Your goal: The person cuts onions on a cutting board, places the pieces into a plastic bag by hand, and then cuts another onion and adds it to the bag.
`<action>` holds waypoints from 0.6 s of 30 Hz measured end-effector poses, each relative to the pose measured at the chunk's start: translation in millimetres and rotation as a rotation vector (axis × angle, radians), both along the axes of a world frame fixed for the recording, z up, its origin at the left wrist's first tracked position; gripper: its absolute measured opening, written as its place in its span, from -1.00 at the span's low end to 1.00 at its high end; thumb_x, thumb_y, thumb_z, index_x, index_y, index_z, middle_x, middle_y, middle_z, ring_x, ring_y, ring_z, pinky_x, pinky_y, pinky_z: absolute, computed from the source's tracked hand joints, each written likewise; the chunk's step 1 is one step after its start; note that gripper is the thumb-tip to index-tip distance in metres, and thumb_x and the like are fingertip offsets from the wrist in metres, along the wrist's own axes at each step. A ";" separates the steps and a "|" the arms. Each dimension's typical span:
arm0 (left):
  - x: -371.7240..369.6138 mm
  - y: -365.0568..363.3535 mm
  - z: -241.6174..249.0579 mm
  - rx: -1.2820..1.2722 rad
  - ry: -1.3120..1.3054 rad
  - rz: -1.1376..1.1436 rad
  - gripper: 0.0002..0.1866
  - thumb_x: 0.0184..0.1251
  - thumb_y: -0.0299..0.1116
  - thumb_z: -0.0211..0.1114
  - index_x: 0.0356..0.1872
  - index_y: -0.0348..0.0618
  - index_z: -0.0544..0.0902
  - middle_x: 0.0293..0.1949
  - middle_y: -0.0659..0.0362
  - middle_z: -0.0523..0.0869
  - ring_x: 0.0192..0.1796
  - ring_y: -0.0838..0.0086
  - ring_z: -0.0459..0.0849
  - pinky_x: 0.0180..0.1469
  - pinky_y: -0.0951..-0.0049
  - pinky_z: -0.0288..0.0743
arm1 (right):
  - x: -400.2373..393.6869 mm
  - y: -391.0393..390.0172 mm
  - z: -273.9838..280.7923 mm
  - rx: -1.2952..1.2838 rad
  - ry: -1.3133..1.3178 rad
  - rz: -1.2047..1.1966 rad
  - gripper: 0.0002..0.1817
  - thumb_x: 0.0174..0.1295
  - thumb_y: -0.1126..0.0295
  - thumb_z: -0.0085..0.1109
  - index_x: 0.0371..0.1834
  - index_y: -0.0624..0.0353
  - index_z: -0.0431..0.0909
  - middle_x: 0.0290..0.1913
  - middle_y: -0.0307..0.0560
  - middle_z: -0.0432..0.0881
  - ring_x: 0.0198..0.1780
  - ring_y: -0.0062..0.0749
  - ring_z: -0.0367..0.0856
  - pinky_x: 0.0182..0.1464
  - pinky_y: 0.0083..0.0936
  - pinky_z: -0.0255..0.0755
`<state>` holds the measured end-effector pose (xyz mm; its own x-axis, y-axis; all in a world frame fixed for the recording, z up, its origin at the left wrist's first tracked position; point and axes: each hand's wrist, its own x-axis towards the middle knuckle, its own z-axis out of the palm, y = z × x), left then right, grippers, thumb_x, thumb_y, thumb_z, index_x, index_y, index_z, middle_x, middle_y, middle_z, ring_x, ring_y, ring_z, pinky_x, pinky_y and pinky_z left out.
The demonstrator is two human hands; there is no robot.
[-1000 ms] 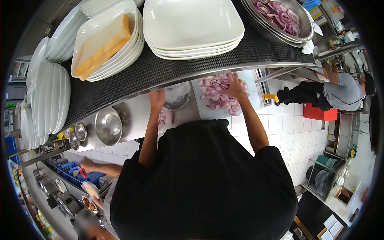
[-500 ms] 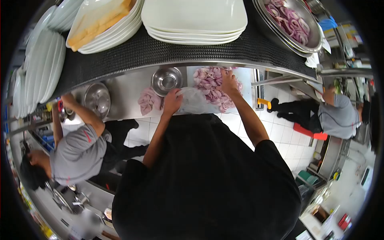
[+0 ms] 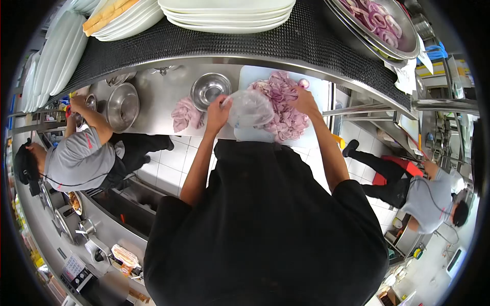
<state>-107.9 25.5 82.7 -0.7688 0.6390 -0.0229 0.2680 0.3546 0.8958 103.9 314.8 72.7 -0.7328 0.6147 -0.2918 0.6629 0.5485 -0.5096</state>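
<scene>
My left hand (image 3: 218, 114) is closed on the rim of a clear plastic bag (image 3: 250, 108), which bulges out over the left side of a pile of sliced purple onions (image 3: 287, 120). The onions lie on a pale cutting board (image 3: 251, 76). At the pile's right edge, my right hand (image 3: 304, 102) touches the slices with its fingers apart and curved; its fingertips are partly lost among them. Left of the board stands a steel bowl (image 3: 210, 84). A crumpled pinkish cloth or bag (image 3: 186, 115) lies beside my left hand.
Overhead, a shelf with a black mat (image 3: 214, 45) carries white plates (image 3: 227, 20), bread and a bowl of onion rings (image 3: 380, 25). Another steel bowl (image 3: 123, 107) is at the left. One co-worker (image 3: 84, 153) stands left, another (image 3: 429, 199) right.
The plastic bag has filled out and tilted up over the onions, its rim still in my left hand. My right hand has shifted slightly right and down. The view has moved a little; both co-workers shifted.
</scene>
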 end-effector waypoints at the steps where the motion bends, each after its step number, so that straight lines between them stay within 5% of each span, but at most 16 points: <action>1: 1.7 3.7 -0.5 0.019 0.019 0.035 -0.75 0.36 -0.28 0.38 -0.12 -0.27 0.70 -0.30 -0.03 0.78 -0.25 0.21 0.76 -0.11 0.28 0.58 | 3.0 3.2 9.1 -0.007 0.007 0.001 -0.27 -0.02 0.10 0.54 0.27 0.08 0.57 0.02 0.24 0.75 0.09 0.08 0.73 0.18 -0.19 0.59; 7: 13.3 31.4 1.3 0.061 0.099 0.165 -0.70 0.38 -0.25 0.36 -0.07 -0.29 0.74 -0.27 -0.08 0.80 -0.20 0.22 0.79 -0.08 0.25 0.59 | -6.7 6.6 75.5 -0.112 0.077 0.012 -0.27 -0.02 0.14 0.48 0.29 0.15 0.57 0.08 0.14 0.76 0.09 -0.12 0.75 0.23 -0.36 0.56; 10: 19.2 43.8 -0.3 0.048 -0.002 0.235 -0.69 0.39 -0.25 0.34 -0.06 -0.31 0.74 -0.24 -0.08 0.81 -0.17 0.23 0.81 -0.06 0.26 0.60 | -19.1 -7.0 86.2 -0.381 0.239 0.092 -0.28 0.03 0.20 0.48 0.29 0.27 0.55 0.13 0.09 0.74 0.12 -0.28 0.73 0.25 -0.42 0.54; 11: 16.0 46.7 -9.8 0.051 -0.050 0.210 -0.67 0.42 -0.24 0.33 0.00 -0.30 0.74 -0.22 -0.06 0.82 -0.19 0.29 0.78 -0.07 0.29 0.59 | -23.0 -5.2 52.2 -0.503 0.312 0.180 -0.32 0.10 0.23 0.50 0.29 0.30 0.54 0.10 0.02 0.74 0.11 -0.38 0.70 0.22 -0.46 0.55; 14: 13.6 52.2 -32.0 0.083 -0.158 0.119 -0.62 0.48 -0.22 0.28 0.14 -0.27 0.72 -0.20 0.02 0.82 -0.22 0.45 0.71 -0.11 0.37 0.59 | -51.4 -50.1 41.0 -0.939 0.439 0.242 -0.45 0.25 0.18 0.42 0.24 0.23 0.58 -0.01 -0.07 0.75 0.03 -0.44 0.70 0.06 -0.50 0.60; 18: 33.4 43.7 -9.6 0.195 -0.004 0.076 -0.60 0.50 -0.25 0.25 0.24 -0.21 0.68 -0.29 0.02 0.80 -0.26 0.46 0.71 -0.15 0.35 0.59 | -98.5 -63.2 16.7 -1.240 0.092 -0.007 -0.65 0.38 0.16 0.30 0.10 0.10 0.63 -0.09 -0.18 0.70 -0.09 -0.52 0.65 -0.09 -0.58 0.57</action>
